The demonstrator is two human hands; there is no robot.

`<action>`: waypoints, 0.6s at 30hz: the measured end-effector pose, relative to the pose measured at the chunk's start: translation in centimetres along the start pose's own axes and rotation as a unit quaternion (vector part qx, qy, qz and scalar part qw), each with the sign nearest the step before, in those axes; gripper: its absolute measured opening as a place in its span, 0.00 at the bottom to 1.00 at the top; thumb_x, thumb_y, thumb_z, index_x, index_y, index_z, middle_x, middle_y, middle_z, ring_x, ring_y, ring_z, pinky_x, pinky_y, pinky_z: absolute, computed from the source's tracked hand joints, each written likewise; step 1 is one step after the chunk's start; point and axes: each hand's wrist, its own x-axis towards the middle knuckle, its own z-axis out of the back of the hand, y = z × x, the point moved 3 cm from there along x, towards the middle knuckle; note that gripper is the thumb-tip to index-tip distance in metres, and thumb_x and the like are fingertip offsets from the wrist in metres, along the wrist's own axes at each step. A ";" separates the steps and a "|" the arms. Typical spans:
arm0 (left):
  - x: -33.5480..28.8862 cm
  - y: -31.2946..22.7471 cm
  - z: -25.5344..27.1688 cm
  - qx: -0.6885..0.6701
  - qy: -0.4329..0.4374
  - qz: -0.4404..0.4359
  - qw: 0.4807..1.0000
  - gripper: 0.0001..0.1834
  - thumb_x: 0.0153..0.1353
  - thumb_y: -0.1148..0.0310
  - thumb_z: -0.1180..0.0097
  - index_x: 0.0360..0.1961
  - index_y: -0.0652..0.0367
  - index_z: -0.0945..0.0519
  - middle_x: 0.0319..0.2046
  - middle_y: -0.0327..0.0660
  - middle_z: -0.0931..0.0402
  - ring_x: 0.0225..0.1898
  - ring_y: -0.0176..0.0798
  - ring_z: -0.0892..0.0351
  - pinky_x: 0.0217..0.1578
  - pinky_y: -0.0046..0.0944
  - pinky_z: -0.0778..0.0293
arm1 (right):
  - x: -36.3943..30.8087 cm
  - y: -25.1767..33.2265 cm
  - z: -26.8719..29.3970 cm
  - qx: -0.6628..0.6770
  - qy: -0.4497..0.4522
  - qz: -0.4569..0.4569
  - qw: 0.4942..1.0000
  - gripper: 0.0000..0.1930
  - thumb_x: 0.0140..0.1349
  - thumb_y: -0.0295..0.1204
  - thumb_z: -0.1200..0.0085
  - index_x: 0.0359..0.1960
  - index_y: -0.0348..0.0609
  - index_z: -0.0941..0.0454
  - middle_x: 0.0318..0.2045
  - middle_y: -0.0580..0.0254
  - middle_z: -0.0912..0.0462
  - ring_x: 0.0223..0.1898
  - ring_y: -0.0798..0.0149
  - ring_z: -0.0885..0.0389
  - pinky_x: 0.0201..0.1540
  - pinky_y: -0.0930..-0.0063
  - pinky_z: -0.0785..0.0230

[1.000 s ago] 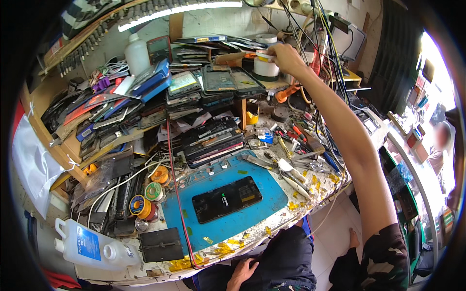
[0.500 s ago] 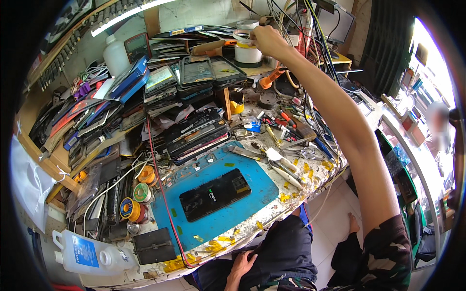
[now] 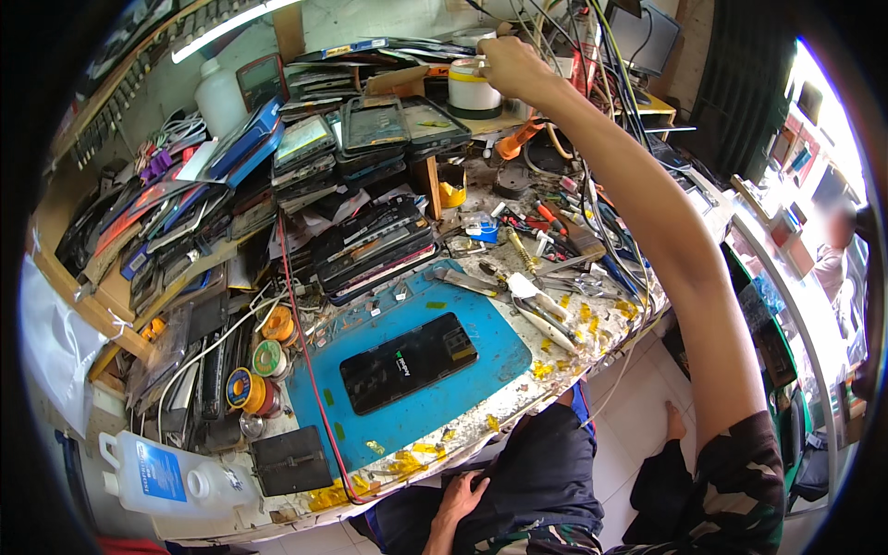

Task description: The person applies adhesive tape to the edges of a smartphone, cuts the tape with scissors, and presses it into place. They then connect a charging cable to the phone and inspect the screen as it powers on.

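At the back of the bench my right hand [image 3: 511, 69] reaches to a white tub [image 3: 474, 95] with a yellow band. Its fingers are bent and closed on the tub's top edge, where a round white lid seems to sit; the fingertips are partly hidden. My left hand [image 3: 459, 499] lies on my thigh, its fingers loosely stretched and holding nothing. On a blue work mat [image 3: 490, 361] lies a black smartphone [image 3: 407, 364], face up, its dark screen lit with a small startup logo. Tweezers [image 3: 467, 279] rest at the mat's far edge.
Stacks of phone parts [image 3: 370, 250] and tablets [image 3: 375, 129] fill the back left. Solder spools [image 3: 248, 391] and a white plastic jug [image 3: 166, 476] stand at left. A red cable [image 3: 301, 351] crosses the mat. Cables hang beside my right arm; hand tools [image 3: 555, 240] lie below it.
My right hand has moved slightly down, and the round white piece at its fingers now sits lower, on the tub. My left hand stays on my thigh. The view has shifted slightly.
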 end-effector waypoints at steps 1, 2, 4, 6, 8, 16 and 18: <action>0.0 0.1 -0.1 0.002 -0.001 -0.006 1.000 0.27 0.65 0.49 0.47 0.52 0.62 0.21 0.50 0.53 0.21 0.54 0.55 0.24 0.58 0.46 0.31 | -0.3 0.9 0.9 0.011 -0.023 0.022 0.999 0.16 0.62 0.34 0.42 0.47 0.37 0.20 0.38 0.44 0.15 0.43 0.45 0.17 0.49 0.52 0.28; 0.0 0.2 -0.1 0.007 -0.007 -0.012 1.000 0.27 0.65 0.49 0.47 0.53 0.62 0.21 0.50 0.53 0.21 0.54 0.55 0.24 0.58 0.46 0.31 | -0.7 2.1 1.9 0.023 -0.046 0.044 0.998 0.16 0.62 0.34 0.43 0.48 0.37 0.20 0.38 0.44 0.15 0.43 0.45 0.17 0.48 0.52 0.28; 0.0 0.3 -0.1 0.001 -0.019 -0.022 1.000 0.25 0.65 0.50 0.46 0.51 0.62 0.21 0.49 0.52 0.20 0.53 0.55 0.24 0.57 0.46 0.30 | -2.4 4.1 4.1 0.119 0.004 0.043 0.992 0.16 0.64 0.36 0.44 0.48 0.39 0.20 0.34 0.48 0.15 0.37 0.51 0.16 0.41 0.57 0.27; -0.1 0.2 0.1 0.000 -0.023 -0.029 0.999 0.24 0.65 0.51 0.46 0.49 0.62 0.20 0.49 0.52 0.20 0.53 0.55 0.24 0.56 0.46 0.30 | -5.8 6.6 6.6 0.177 0.007 0.084 0.981 0.15 0.64 0.37 0.43 0.46 0.40 0.18 0.31 0.52 0.15 0.32 0.57 0.16 0.37 0.63 0.26; -0.4 -0.4 0.6 -0.037 -0.038 -0.039 0.998 0.18 0.65 0.58 0.43 0.47 0.62 0.20 0.46 0.51 0.19 0.50 0.54 0.22 0.53 0.46 0.28 | -10.9 8.5 8.7 0.244 0.015 0.085 0.966 0.14 0.66 0.39 0.44 0.41 0.40 0.17 0.28 0.56 0.15 0.26 0.64 0.19 0.32 0.67 0.28; -4.2 -14.8 7.3 -0.122 -0.042 -0.229 0.965 0.13 0.62 0.65 0.38 0.45 0.59 0.18 0.42 0.45 0.18 0.46 0.47 0.19 0.48 0.42 0.24 | -27.7 11.0 10.1 0.150 0.117 -0.047 0.981 0.10 0.60 0.33 0.37 0.33 0.38 0.17 0.28 0.58 0.17 0.30 0.63 0.20 0.32 0.70 0.29; -6.2 -21.0 10.1 -0.193 0.027 -0.323 0.926 0.14 0.65 0.64 0.42 0.49 0.59 0.20 0.47 0.44 0.19 0.49 0.47 0.20 0.53 0.43 0.26 | -29.6 10.5 10.2 0.235 0.153 -0.108 0.954 0.09 0.59 0.31 0.37 0.35 0.39 0.17 0.29 0.59 0.17 0.30 0.64 0.20 0.33 0.70 0.29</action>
